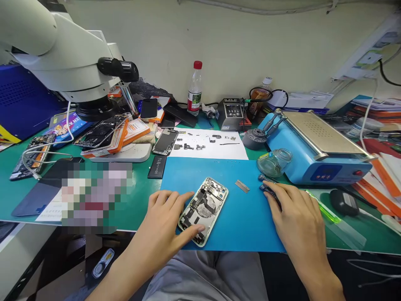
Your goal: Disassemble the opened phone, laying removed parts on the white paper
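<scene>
An opened phone body (205, 207) with its insides showing lies tilted on a blue mat (238, 221). My left hand (169, 217) rests on the mat against the phone's left side, fingers flat and apart, thumb touching its near corner. My right hand (294, 213) lies at the mat's right edge, fingers curled over a dark slim tool (266, 189). A small metal plate (242, 186) lies on the mat between the phone and my right hand.
A white sheet (209, 146) with several small phone parts lies behind the mat. A glass jar (275, 162) and a blue heating machine (316, 146) stand at right. A microscope (69, 54), a battery (157, 166), a water bottle (194, 88) and phone boxes (125, 133) crowd the left and back.
</scene>
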The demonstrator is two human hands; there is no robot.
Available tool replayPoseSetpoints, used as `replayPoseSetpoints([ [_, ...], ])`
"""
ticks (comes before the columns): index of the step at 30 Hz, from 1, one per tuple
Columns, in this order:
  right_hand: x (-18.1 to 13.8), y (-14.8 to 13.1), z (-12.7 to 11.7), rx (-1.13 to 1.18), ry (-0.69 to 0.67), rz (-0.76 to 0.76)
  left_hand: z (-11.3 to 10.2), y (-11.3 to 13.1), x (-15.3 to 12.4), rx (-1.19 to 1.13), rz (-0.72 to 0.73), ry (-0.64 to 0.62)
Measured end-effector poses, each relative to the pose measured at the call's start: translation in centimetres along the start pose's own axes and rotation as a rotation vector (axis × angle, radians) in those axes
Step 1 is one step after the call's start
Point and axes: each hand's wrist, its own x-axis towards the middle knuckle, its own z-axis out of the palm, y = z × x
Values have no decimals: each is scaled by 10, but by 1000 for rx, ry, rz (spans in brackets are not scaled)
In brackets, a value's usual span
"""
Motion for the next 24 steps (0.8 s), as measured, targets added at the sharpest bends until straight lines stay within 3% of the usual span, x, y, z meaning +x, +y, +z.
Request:
replayPoseSetpoints([
  [4, 1, -5, -3, 28, 30, -12, -2, -4, 5, -48, 47, -33],
  [8, 1, -27, -13, 247, 92, -51, -2, -7, 5, -82, 103, -14],
  [15, 2, -82, -27, 670, -43, -88, -2, -13, 0, -86, 199, 40],
  [24, 13, -115, -21, 626, -134, -235, -2, -16, 0, -96, 226, 44],
])
